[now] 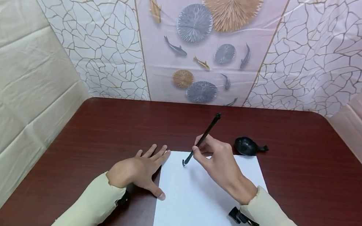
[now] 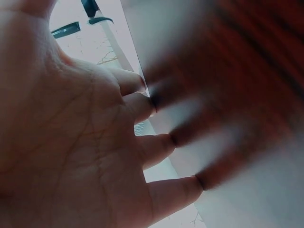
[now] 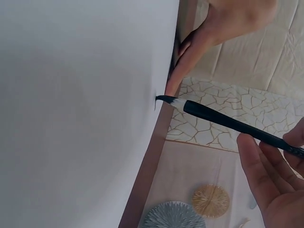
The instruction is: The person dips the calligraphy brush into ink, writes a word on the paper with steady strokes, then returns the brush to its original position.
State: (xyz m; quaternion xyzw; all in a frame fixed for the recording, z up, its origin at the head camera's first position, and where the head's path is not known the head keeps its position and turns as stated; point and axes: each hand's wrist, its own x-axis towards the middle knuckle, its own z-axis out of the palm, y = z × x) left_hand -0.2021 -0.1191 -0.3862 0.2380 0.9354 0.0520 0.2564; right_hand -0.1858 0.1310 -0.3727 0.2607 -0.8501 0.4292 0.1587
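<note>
the right hand (image 1: 223, 165) pinched one brush (image 1: 206, 132) touching one sheet (image 1: 190, 209); the left hand (image 1: 138, 171) (fingers spread) touched its left edge; one dish (image 1: 245, 146) sat far right.

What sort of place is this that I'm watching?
Probably an indoor desk space for calligraphy or brush painting: an ink brush touches white paper laid on a reddish-brown table.

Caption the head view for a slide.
Brush in the right hand's grip touching white paper, left hand spread at its left edge, black dish beyond.
</note>
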